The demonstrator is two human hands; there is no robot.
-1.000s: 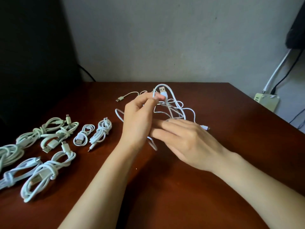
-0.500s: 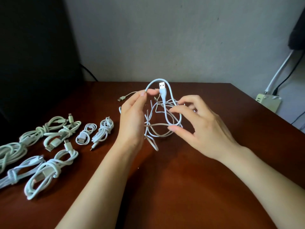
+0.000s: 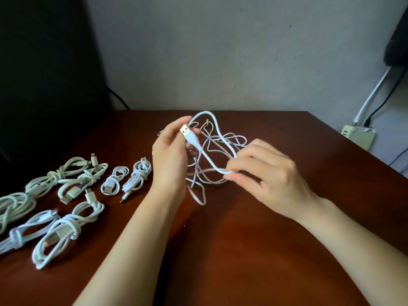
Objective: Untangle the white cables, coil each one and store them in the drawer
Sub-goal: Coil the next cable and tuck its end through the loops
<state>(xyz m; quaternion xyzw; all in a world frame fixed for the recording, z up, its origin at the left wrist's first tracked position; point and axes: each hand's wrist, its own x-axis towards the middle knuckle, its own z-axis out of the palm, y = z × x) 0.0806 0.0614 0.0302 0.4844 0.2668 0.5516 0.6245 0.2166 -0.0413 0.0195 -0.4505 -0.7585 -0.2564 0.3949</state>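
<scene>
Both hands grip 1 cable (image 3: 212,163).
The left hand (image 3: 170,155) pinches it just behind its plug (image 3: 185,130); the right hand (image 3: 271,173) pinches a loop farther along; the tangle (image 3: 234,138) hangs between both grips.

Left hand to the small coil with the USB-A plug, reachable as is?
Probably, path-wise: the small coil lies flat just left of the left hand, only another coiled cable between them. But that hand pinches the tangle's USB plug, so it must let go first.
</scene>
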